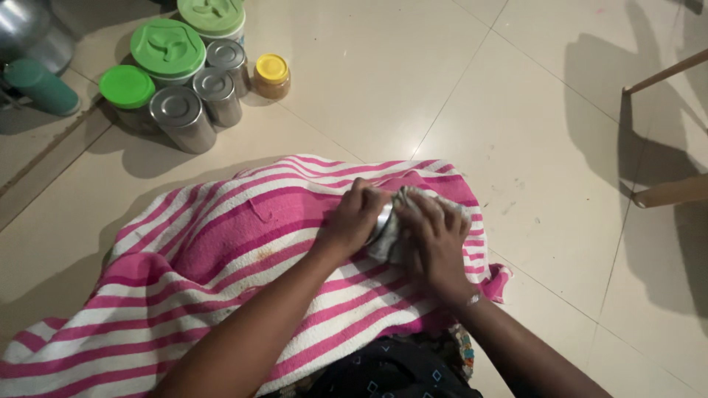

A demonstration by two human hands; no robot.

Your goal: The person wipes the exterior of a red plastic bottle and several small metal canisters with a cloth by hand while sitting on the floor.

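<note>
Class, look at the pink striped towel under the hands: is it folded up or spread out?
Spread out. The towel lies open across the floor, stripes running its full width, with both hands working on top of it.

Shiny metal tin [382,223], soft striped cloth towel [221,250], glossy floor tiles [383,81], plastic-lidded jars [168,49].

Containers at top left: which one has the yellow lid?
The small amber jar at the right end of the group, beside a steel canister. It alone has a yellow lid; the others have green lids or are all steel.
</note>
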